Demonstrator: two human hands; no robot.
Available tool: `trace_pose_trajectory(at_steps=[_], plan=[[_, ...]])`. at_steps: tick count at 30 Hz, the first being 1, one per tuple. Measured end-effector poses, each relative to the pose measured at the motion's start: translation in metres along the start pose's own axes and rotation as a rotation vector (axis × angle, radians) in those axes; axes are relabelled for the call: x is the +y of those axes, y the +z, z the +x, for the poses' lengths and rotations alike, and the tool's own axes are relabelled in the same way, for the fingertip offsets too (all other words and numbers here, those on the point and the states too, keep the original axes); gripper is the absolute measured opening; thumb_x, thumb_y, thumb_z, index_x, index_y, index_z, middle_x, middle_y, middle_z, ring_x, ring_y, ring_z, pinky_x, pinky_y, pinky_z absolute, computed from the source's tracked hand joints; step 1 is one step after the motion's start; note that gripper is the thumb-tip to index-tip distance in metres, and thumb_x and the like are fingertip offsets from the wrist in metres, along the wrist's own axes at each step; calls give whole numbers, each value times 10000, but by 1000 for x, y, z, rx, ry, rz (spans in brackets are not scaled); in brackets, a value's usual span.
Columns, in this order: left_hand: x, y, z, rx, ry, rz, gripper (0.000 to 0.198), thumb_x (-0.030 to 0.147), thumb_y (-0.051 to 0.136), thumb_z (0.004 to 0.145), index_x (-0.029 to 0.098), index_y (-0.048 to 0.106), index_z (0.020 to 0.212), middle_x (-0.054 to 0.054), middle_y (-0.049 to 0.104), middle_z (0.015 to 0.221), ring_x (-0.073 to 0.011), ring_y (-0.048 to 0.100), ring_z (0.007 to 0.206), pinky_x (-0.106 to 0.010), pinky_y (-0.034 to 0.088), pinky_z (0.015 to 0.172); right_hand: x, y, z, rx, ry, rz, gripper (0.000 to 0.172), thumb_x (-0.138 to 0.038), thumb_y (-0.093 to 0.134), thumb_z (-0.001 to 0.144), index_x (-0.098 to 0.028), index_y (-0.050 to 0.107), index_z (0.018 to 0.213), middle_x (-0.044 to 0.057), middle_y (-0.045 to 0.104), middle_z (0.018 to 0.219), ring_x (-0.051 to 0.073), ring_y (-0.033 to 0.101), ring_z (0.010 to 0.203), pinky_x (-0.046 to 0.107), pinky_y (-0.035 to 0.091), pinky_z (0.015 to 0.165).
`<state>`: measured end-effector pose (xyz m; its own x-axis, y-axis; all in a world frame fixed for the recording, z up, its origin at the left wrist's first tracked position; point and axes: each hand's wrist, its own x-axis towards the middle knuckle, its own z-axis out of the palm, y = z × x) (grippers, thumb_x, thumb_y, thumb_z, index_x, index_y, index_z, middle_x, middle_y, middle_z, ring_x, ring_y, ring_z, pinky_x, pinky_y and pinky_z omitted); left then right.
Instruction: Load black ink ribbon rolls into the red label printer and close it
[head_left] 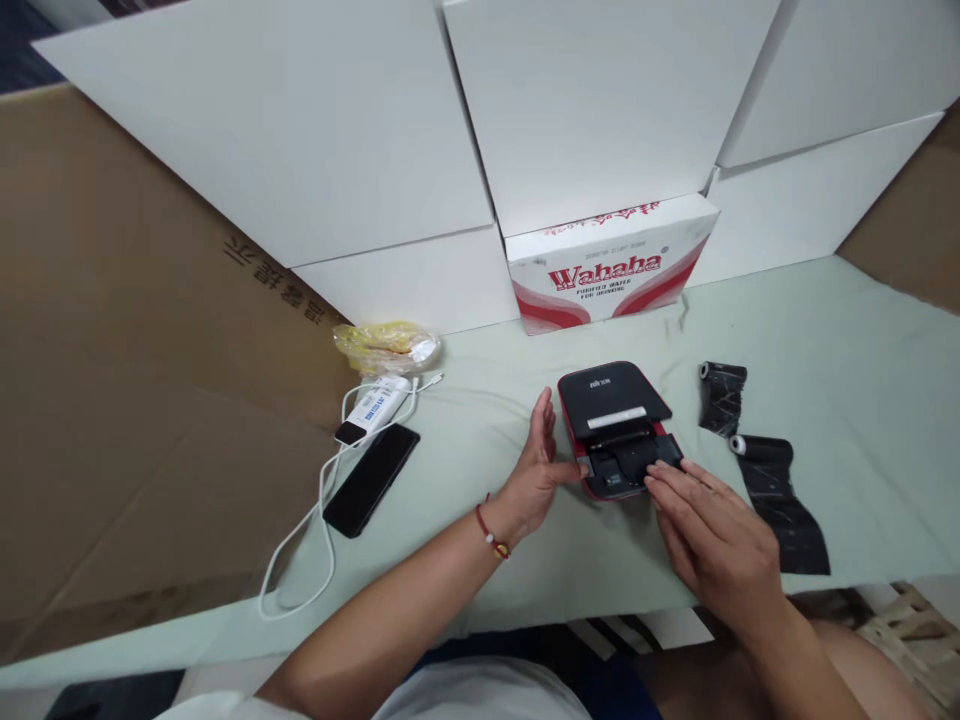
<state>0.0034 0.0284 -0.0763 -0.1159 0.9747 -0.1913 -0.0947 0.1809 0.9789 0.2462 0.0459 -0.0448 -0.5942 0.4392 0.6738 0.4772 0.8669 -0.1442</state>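
Observation:
A black and red device that looks like a small printer (pixel 607 395) lies on the table with its front compartment uncovered, showing dark inner parts and a pale strip. My left hand (pixel 534 475) is at its left side, thumb against the front left edge and the other fingers stretched out, apart from the body. Bent over the front right corner, my right hand (pixel 712 525) has its fingertips pressed together on the device; they partly hide that corner. To the right lie a small black film roll (pixel 722 397) and a longer, partly unrolled black film roll (pixel 780 500).
On the left are a black phone (pixel 372 480), a white cable (pixel 321 510), a white box-shaped item (pixel 384 400) and a yellow plastic bag (pixel 382 347). A Wahaha carton (pixel 611 275) stands against white panels behind; brown cardboard (pixel 150 400) walls the left side.

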Motion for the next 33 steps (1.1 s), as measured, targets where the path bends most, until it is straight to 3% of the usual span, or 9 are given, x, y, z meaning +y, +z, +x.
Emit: trace_pose_trajectory(at_steps=[6,9,11,13,15,21,25,30,33], plan=[[0,0,-3,-22,74,9,1075,297,812,743,407,220,1634,-40,189,1789,-284,149,1668,-533,223,1344,14,-14,28,-42,70,-160,253,-118,652,973,-159,701,1218,67,815,1131,165,779,935,281,582,886],[7,-12,0,48,118,57,919,265,805,707,351,407,1531,-65,344,1724,-288,291,1615,-509,278,1316,24,-13,60,-208,154,-233,218,-244,563,1035,-223,746,1150,10,824,1020,155,748,700,300,486,574],[11,-27,10,126,152,101,633,187,683,701,280,585,1319,-82,573,1531,-269,502,1459,-479,403,1223,27,-4,87,-439,216,-254,253,-270,535,1032,-269,773,1116,3,820,1011,178,736,666,317,390,496],[14,-48,26,194,151,171,316,133,523,659,218,651,936,-55,737,1051,-216,679,1060,-402,536,992,29,9,113,-749,286,-237,297,-206,519,997,-285,789,1094,30,813,1069,221,754,748,317,393,531],[16,-70,46,249,94,305,130,117,436,613,212,524,632,8,561,615,-159,562,667,-309,493,721,30,23,136,-977,339,-217,362,-122,496,953,-256,790,1118,95,801,1121,264,762,853,334,443,608],[4,-110,84,238,63,851,176,59,445,662,204,476,568,17,507,572,-149,473,620,-282,359,655,30,56,169,-1181,404,-250,432,-80,401,950,-146,788,1132,217,781,1129,329,748,1038,367,498,724],[-6,-104,80,121,162,1282,187,46,505,722,201,583,651,-57,665,757,-209,588,799,-329,414,760,33,41,161,-1190,347,-240,417,-71,453,919,-183,774,1160,172,792,1119,302,752,988,353,495,713],[-9,-98,78,57,178,1436,223,48,514,786,192,682,759,-109,704,847,-248,629,887,-363,445,827,71,-51,116,-726,196,148,394,-378,582,987,-271,701,1347,78,795,1156,245,756,910,350,588,725],[-9,-99,79,49,178,1459,247,53,499,814,182,709,803,-129,714,870,-264,633,897,-380,446,831,108,-98,85,-640,197,244,468,-546,595,1006,-335,683,1415,71,804,1163,216,775,887,323,615,712]])
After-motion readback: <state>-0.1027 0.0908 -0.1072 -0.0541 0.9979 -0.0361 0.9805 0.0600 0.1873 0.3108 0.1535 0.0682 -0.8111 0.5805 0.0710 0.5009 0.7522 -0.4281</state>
